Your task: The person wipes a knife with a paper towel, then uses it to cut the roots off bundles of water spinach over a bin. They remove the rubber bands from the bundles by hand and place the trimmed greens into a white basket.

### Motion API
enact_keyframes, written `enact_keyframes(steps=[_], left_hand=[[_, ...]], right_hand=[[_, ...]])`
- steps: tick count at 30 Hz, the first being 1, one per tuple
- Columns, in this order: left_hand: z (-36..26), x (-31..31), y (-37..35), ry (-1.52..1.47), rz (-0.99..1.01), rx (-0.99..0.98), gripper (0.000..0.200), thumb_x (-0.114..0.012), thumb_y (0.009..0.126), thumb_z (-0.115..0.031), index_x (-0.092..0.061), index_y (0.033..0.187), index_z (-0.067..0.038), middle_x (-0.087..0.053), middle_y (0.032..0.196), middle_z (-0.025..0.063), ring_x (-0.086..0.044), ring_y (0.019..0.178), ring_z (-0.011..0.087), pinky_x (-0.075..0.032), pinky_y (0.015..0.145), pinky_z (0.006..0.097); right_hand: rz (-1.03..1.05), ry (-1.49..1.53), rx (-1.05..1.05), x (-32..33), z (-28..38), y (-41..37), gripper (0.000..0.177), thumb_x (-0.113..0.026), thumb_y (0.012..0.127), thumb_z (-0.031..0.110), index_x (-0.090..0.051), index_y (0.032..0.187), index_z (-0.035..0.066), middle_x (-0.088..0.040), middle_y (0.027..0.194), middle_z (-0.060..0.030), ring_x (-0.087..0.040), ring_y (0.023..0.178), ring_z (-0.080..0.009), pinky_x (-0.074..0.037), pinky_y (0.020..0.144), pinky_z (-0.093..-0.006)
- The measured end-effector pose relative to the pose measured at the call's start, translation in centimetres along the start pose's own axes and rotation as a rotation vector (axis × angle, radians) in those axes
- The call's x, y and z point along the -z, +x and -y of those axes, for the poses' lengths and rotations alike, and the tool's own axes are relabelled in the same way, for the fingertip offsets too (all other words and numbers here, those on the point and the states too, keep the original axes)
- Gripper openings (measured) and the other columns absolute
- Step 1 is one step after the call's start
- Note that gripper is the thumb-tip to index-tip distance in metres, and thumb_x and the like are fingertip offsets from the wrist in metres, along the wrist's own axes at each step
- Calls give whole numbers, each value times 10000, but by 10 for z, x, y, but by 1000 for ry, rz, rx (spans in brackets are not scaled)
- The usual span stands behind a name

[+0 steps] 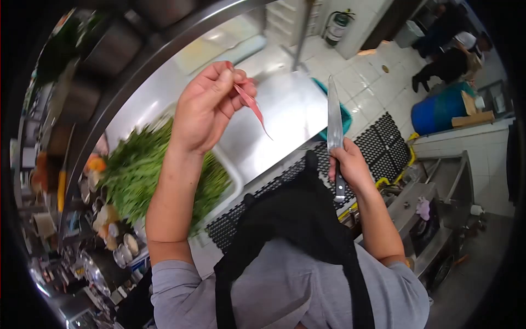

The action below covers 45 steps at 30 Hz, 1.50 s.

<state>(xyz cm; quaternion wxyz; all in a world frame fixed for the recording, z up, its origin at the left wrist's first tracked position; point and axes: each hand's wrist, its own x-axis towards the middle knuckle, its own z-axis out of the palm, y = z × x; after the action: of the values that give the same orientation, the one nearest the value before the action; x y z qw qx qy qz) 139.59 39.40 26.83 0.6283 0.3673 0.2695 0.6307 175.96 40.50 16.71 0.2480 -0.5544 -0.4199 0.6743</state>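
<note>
Between the thumb and fingers of my left hand (211,104) hangs a thin pink-red strip (252,104), its tapering end pointing down over the metal worktop (279,115). My right hand (350,167) is wrapped round the black handle of a large knife (335,118), whose blade points up and away from me. The blade and the strip are well apart. Below my left forearm, a white tray (236,183) holds a large heap of leafy greens (137,164).
A teal bin (344,118) stands beyond the worktop, near a black perforated mat (383,142). At the right are a blue barrel (435,112) and a metal stove (427,219). Another person (446,66) is bent over at the upper right. A fire extinguisher (338,27) stands by the wall.
</note>
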Motion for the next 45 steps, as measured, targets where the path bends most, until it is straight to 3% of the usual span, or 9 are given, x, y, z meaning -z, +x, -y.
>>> enact_keyframes(steps=[7, 16, 25, 28, 30, 36, 39, 40, 45], left_hand=[[209, -80, 246, 117, -95, 290, 180, -632, 1179, -179, -621, 1248, -14, -720, 1128, 124, -756, 1074, 250, -640, 981, 400], [390, 91, 476, 870, -814, 204, 162, -629, 998, 15, -671, 1152, 42, -736, 915, 179, -747, 686, 296, -607, 565, 417], [344, 102, 494, 322, -1167, 185, 663, -698, 1050, -127, -418, 1626, 45, -555, 1570, 303, -678, 1331, 412, -635, 919, 557], [328, 73, 466, 233, -990, 292, 705, -679, 1098, -219, -387, 1689, 31, -479, 1652, 288, -555, 1479, 440, -606, 1000, 577], [336, 68, 436, 277, -750, 325, 500, -656, 1132, -269, -571, 1523, 31, -634, 1457, 224, -552, 1444, 347, -519, 1122, 612], [297, -6, 234, 688, -402, 264, 316, -723, 1119, -281, -755, 1222, 16, -785, 1160, 83, -748, 943, 214, -600, 878, 347], [274, -32, 184, 1072, -286, 176, 397, -796, 1059, -318, -763, 1264, 20, -718, 1358, 171, -667, 1274, 311, -530, 1095, 459], [274, -45, 177, 1222, -167, 7, 472, -810, 1040, -358, -765, 1332, 11, -677, 1507, 210, -609, 1443, 386, -474, 1209, 518], [318, -133, 192, 1278, 729, 189, 609, -777, 1044, -404, -686, 1588, -146, -431, 1804, 207, -207, 1719, 532, -226, 1363, 625]], right_hand=[[-248, 64, 98, 188, 21, 98, 80, -570, 1067, 88, -549, 1105, 20, -595, 765, -54, -600, 483, -176, -513, 426, -339], [-366, -60, -134, 327, -5, 110, 101, -546, 1024, 44, -569, 1110, -4, -578, 734, -63, -600, 458, -196, -475, 402, -345], [-334, -50, -263, 332, -34, 108, 132, -538, 1033, 49, -565, 1153, 1, -596, 755, -64, -602, 464, -182, -494, 413, -340], [-277, -162, -208, 318, -21, 112, 128, -537, 1042, 50, -563, 1157, 0, -591, 728, -58, -609, 463, -178, -491, 417, -337], [-260, -190, -172, 313, -27, 117, 122, -553, 1055, 64, -564, 1160, 4, -603, 716, -57, -615, 464, -173, -483, 421, -333], [-128, -246, -37, 270, 5, 114, 339, -609, 1083, 104, -597, 1411, 19, -677, 779, -115, -757, 661, -233, -582, 574, -400], [-302, -796, 265, 257, -14, 76, 540, -649, 1063, 107, -560, 1595, 94, -751, 914, -198, -811, 900, -342, -635, 747, -485], [-399, -786, 201, 248, -8, 51, 540, -649, 1063, 107, -560, 1595, 94, -751, 914, -198, -811, 900, -342, -635, 747, -485], [-181, -1239, -513, 215, 31, -82, 660, -709, 985, 91, -638, 1623, 247, -756, 1179, -210, -804, 1066, -391, -638, 878, -532]])
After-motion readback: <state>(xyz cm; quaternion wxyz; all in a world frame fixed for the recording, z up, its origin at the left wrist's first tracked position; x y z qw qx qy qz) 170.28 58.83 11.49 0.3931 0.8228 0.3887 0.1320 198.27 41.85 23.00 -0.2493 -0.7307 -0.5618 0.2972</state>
